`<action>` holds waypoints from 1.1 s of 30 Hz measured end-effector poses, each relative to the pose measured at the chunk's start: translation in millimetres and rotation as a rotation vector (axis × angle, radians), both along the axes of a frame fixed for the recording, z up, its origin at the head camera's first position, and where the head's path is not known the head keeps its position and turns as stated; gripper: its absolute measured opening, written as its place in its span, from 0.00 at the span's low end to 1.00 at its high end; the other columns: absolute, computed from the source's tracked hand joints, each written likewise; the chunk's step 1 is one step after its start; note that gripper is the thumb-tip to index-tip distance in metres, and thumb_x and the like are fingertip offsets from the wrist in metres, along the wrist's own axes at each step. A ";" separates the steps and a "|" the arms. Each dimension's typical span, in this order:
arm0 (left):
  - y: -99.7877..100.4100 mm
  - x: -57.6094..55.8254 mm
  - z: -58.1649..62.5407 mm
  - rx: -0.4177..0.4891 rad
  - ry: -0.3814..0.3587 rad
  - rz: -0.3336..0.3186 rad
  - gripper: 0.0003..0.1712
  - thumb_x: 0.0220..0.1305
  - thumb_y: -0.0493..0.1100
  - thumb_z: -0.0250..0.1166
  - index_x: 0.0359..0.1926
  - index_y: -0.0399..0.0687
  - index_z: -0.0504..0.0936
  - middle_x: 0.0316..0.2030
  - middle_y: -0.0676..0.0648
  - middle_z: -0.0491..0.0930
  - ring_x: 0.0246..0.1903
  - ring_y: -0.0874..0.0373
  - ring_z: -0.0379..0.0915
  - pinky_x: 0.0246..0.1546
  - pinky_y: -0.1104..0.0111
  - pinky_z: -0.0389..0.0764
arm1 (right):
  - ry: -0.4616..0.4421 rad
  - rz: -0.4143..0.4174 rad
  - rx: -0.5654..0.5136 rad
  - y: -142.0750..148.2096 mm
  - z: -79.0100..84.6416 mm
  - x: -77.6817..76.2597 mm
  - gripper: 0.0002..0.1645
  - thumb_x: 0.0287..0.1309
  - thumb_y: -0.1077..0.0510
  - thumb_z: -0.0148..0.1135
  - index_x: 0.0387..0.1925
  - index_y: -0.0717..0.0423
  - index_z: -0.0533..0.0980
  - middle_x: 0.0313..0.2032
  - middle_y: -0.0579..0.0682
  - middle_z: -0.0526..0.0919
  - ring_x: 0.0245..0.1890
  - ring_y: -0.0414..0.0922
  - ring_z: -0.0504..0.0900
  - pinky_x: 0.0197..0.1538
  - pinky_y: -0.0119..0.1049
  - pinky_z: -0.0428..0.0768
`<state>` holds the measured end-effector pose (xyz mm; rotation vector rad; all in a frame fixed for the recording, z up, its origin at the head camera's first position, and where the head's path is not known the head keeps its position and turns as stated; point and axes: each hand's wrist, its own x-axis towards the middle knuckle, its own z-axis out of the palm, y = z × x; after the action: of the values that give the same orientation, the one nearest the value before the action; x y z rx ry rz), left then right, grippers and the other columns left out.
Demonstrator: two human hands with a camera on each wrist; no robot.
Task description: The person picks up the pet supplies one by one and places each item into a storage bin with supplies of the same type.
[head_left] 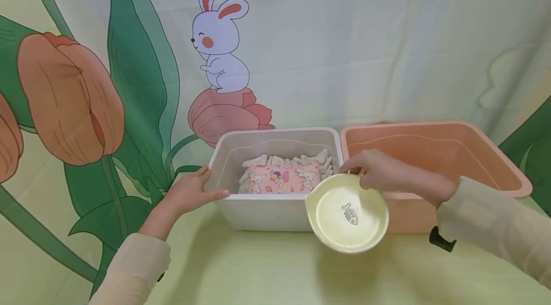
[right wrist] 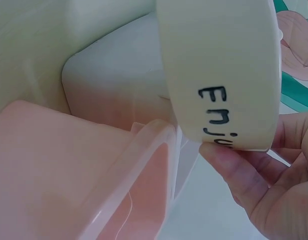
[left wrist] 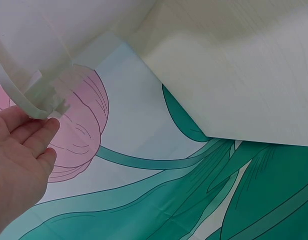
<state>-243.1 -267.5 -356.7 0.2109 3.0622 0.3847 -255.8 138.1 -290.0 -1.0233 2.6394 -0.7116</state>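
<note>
My right hand (head_left: 383, 168) pinches the rim of a pale yellow bowl (head_left: 350, 219) with a small pouring lip and a fishbone mark inside. The bowl is tilted, held in the air in front of where the two bins meet; in the right wrist view, dark lettering runs along the bowl's (right wrist: 221, 65) side. At the white bin's (head_left: 262, 212) front left corner, my left hand (head_left: 185, 190) holds the rim, thumb along the front and fingers under the edge. Inside that bin, a pink pack (head_left: 284, 178) printed with rabbits lies on white knobbly pieces (head_left: 316, 159).
A salmon-pink bin (head_left: 503, 161) stands directly right of the white one; part of its inside is hidden by my right arm. Both bins stand on a pale green table (head_left: 258, 266). Behind them hangs a cloth (head_left: 310, 66) printed with tulips and a rabbit.
</note>
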 end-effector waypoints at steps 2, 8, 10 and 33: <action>0.4 0.0 0.6 -0.001 -0.002 0.001 0.57 0.45 0.75 0.53 0.65 0.39 0.54 0.63 0.34 0.55 0.57 0.37 0.61 0.48 0.45 0.69 | -0.001 -0.004 -0.001 0.9 0.4 -0.9 0.28 0.36 0.78 0.49 0.39 0.54 0.80 0.32 0.47 0.82 0.34 0.43 0.77 0.35 0.33 0.76; 1.3 1.1 2.4 0.006 -0.005 0.002 0.56 0.46 0.74 0.54 0.65 0.39 0.54 0.63 0.33 0.55 0.57 0.37 0.61 0.48 0.45 0.69 | -0.006 -0.007 -0.010 1.0 2.5 -1.4 0.28 0.36 0.78 0.48 0.40 0.56 0.80 0.33 0.48 0.82 0.32 0.43 0.76 0.30 0.29 0.73; 0.8 1.3 2.0 0.005 -0.003 0.001 0.56 0.46 0.74 0.54 0.65 0.39 0.54 0.63 0.33 0.55 0.57 0.37 0.61 0.48 0.45 0.69 | -0.009 -0.008 -0.010 1.3 4.2 -1.4 0.28 0.36 0.78 0.48 0.40 0.57 0.79 0.32 0.49 0.82 0.32 0.43 0.77 0.30 0.29 0.73; -0.5 0.6 -1.4 0.011 0.026 -0.010 0.55 0.47 0.72 0.55 0.64 0.38 0.56 0.63 0.33 0.56 0.59 0.36 0.57 0.52 0.45 0.65 | -0.019 -0.039 0.012 9.8 15.3 -10.7 0.27 0.37 0.79 0.50 0.40 0.57 0.79 0.33 0.49 0.81 0.31 0.44 0.74 0.31 0.32 0.76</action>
<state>-242.4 -268.0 -358.1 0.2332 3.0835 0.4017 -266.5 147.9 -274.7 -0.9588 2.6509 -0.7100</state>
